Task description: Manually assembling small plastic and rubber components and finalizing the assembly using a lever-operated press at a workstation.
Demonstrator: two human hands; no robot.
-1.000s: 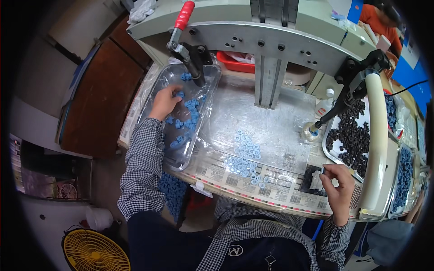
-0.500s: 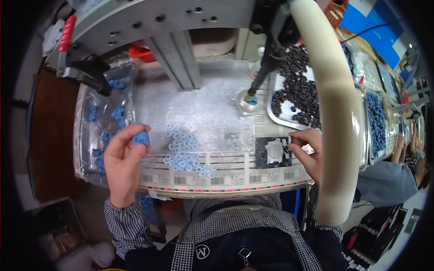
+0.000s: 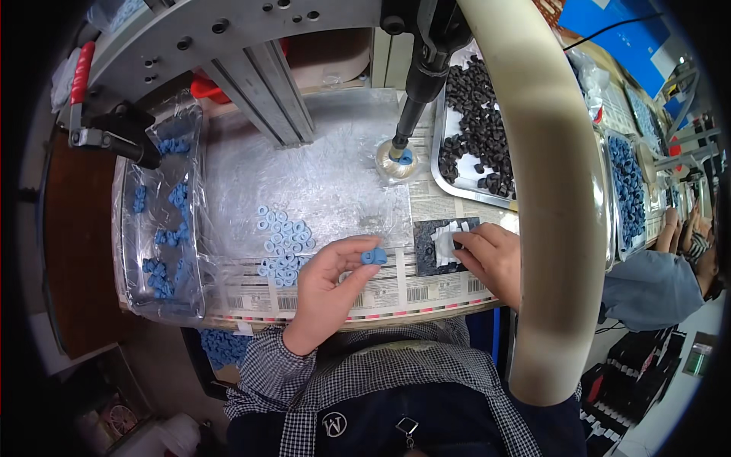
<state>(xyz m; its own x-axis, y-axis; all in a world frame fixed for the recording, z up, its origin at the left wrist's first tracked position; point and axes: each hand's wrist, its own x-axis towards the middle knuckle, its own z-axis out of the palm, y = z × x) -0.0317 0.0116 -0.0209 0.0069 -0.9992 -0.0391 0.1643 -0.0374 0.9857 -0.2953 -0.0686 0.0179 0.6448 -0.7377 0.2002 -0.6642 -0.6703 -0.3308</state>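
My left hand (image 3: 331, 286) pinches a small blue rubber-like part (image 3: 373, 257) between thumb and fingers, above the front of the table. Beside it on the right, my right hand (image 3: 493, 263) has its fingertips closed down at the white strips (image 3: 443, 242) lying on a dark speckled pad (image 3: 423, 257). Whatever those fingertips hold is hidden. Pale blue rings (image 3: 283, 247) lie loose in a cluster left of my left hand. Farther back, another blue part (image 3: 406, 157) sits on a round metallic holder (image 3: 392, 169) at the tip of a dark rod (image 3: 413, 110).
A plastic-lined tray (image 3: 199, 228) with blue parts stands at the left. Black pieces fill a metal tray (image 3: 464, 192) at the back right. A thick pale hose (image 3: 556, 198) hangs in front of my right side. A metal frame (image 3: 263, 91) with a red-handled clamp (image 3: 82, 72) spans the back.
My left hand has moved right with the blue part, from beside the left tray to near the pad. My right hand has shifted left onto the white strips. The view has also shifted.
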